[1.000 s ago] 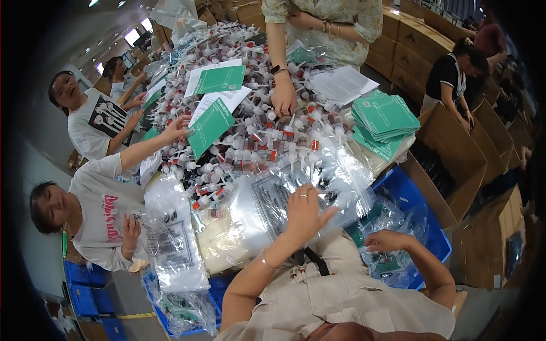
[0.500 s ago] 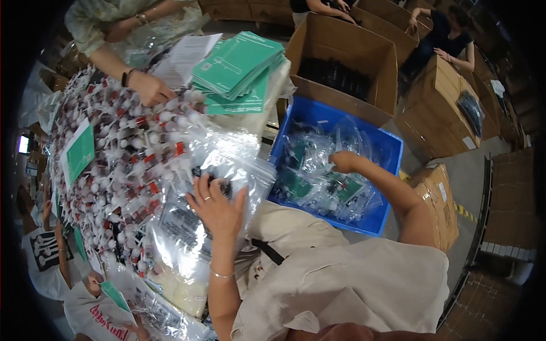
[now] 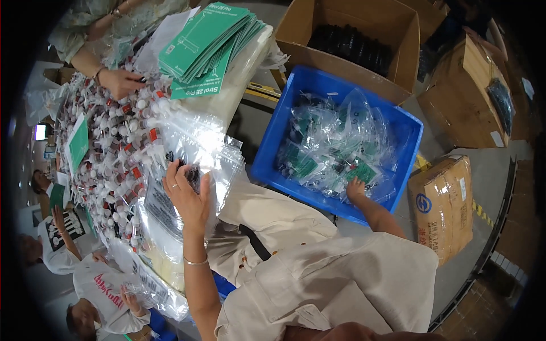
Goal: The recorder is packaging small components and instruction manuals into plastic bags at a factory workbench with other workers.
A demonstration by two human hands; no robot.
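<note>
Two hands apart: left hand (image 3: 187,196) spread on clear bags (image 3: 193,148), right hand (image 3: 356,188) among bin packets (image 3: 335,153), grip unclear.

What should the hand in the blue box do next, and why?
Probably close the right hand on one filled clear plastic bag in the blue plastic crate and lift it; the fingers already rest on the bags, while the left hand presses the clear bag stack.

Blue crate (image 3: 272,150); green booklets (image 3: 205,40); clear bags (image 3: 193,153).

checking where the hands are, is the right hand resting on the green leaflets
No, the right hand reaches into the blue crate among the bagged items, far from the green leaflets.
</note>
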